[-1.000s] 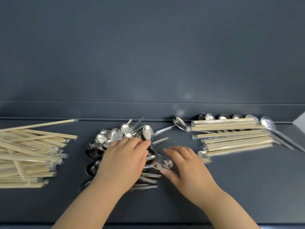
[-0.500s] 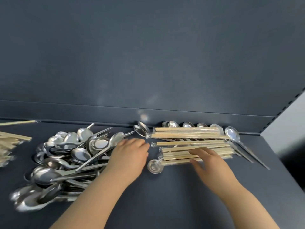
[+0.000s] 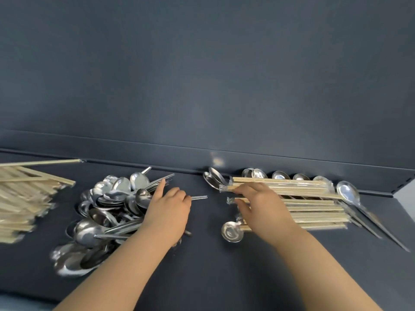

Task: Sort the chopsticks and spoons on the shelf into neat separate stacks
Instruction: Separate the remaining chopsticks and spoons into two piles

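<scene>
Chopsticks (image 3: 314,207) lay stacked on the shelf (image 3: 202,265), right of the spoon pile (image 3: 107,212); the right hand (image 3: 262,207) pinched their ends nearest that pile. The left hand (image 3: 168,212) rested with loose fingers on the pile.

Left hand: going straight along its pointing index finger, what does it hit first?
The left hand would most likely meet the thin silver metal spoon handles just ahead of it, though depth is unclear.

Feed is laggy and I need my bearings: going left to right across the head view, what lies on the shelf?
Loose chopstick pile → spoon heap → left hand → right hand → wrapped chopsticks.
</scene>
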Motion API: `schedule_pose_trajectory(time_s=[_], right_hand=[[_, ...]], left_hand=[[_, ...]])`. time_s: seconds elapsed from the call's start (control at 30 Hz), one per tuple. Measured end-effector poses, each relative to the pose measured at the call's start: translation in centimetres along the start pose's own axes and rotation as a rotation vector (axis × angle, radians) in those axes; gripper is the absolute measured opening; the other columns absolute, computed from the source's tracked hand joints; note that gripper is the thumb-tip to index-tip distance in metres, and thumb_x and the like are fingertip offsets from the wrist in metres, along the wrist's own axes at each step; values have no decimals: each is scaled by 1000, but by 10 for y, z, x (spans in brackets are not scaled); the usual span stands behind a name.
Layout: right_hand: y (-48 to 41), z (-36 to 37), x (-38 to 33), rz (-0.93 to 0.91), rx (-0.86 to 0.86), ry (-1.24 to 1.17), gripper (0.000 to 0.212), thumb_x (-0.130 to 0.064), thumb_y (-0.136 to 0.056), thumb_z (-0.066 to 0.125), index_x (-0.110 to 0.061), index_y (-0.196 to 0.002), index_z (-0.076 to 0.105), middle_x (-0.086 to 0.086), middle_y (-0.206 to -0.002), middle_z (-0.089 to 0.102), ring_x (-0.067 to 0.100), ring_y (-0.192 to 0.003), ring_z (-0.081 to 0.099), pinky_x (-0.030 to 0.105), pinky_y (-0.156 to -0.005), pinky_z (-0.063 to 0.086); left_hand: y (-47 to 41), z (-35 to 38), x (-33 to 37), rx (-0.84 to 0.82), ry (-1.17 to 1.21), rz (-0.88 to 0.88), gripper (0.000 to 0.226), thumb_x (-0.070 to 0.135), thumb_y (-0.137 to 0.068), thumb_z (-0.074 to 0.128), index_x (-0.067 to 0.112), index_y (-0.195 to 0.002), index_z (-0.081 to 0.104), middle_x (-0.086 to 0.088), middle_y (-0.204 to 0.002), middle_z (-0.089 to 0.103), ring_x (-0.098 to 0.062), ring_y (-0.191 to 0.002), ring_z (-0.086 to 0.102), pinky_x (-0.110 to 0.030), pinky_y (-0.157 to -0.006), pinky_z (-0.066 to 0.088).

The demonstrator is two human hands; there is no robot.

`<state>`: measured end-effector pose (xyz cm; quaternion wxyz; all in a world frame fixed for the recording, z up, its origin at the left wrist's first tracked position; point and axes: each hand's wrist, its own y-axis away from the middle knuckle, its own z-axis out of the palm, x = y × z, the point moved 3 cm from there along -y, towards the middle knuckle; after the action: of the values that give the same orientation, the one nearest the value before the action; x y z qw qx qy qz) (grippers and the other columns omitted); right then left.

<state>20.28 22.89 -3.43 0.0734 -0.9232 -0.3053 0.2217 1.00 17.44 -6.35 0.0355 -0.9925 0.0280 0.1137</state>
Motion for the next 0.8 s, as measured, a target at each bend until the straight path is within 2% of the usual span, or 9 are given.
schedule_pose_trajectory(time_s=[0.07, 0.13, 0.2, 0.3, 0.4, 0.5, 0.6, 0.7, 0.8], right_hand=[[-14, 10, -5, 13, -22, 35, 26, -20, -84, 56, -17, -107, 67, 3, -106, 66, 30, -103, 57, 40, -84, 48], [-24, 15, -5, 54, -41, 92, 26, -23, -90, 51, -20, -113, 63, -1, -115, 62, 25, -111, 52, 35, -88, 43], [-28, 15, 0, 112, -57, 121, 28, -24, -92, 48, -22, -117, 61, -2, -120, 59, 24, -114, 49, 34, -89, 40], [-18, 9, 5, 157, -14, 92, 27, -19, -90, 52, -18, -115, 63, 2, -115, 62, 28, -109, 53, 38, -86, 45], [2, 6, 10, 175, 19, 82, 24, -12, -83, 60, -15, -105, 68, 5, -105, 66, 32, -99, 57, 42, -82, 48], [22, 5, 20, 197, -20, 67, 20, -9, -81, 63, -16, -98, 71, 3, -97, 68, 31, -94, 59, 41, -77, 50], [35, 6, 28, 158, -47, 31, 15, -7, -77, 69, -18, -87, 73, 2, -90, 67, 31, -89, 62, 41, -75, 53], [37, 8, 26, 115, -72, 11, 15, -14, -72, 72, -22, -84, 73, 0, -90, 65, 30, -83, 62, 41, -70, 54], [35, 10, 16, 37, -100, -27, 12, -33, -72, 62, -31, -80, 71, -6, -86, 63, 22, -78, 61, 34, -68, 52]], left_hand=[[7, 1, -6, 141, 5, 42, 28, 28, -55, 87, 18, -78, 74, 1, -80, 66, -22, -89, 67, -50, -101, 38], [9, 1, -10, 187, 31, 54, 23, 27, -49, 89, 19, -59, 71, 1, -70, 64, -23, -79, 68, -50, -89, 49], [5, -7, -11, 232, 60, 76, 21, 27, -52, 88, 21, -58, 69, 3, -68, 63, -22, -72, 67, -43, -82, 53], [-12, -14, -11, 265, 107, 86, 23, 24, -51, 87, 22, -67, 69, 6, -67, 61, -19, -65, 63, -32, -70, 53], [-34, -19, -1, 248, 118, 119, 34, 17, -43, 87, 22, -71, 68, 6, -69, 60, -19, -67, 61, -29, -62, 49], [-52, -22, 10, 223, 71, 150, 34, 10, -48, 83, 20, -75, 65, 2, -78, 58, -21, -76, 59, -30, -62, 44], [-62, -24, 13, 235, 36, 177, 35, 4, -33, 82, 16, -60, 63, -1, -68, 55, -24, -65, 56, -30, -55, 41], [-67, -19, 16, 259, 9, 244, 32, 2, -35, 82, 14, -56, 62, -2, -65, 55, -25, -63, 55, -31, -55, 42], [-67, -19, 17, 259, 18, 280, 33, 1, -36, 83, 15, -57, 61, 0, -63, 54, -25, -63, 54, -32, -54, 41]])
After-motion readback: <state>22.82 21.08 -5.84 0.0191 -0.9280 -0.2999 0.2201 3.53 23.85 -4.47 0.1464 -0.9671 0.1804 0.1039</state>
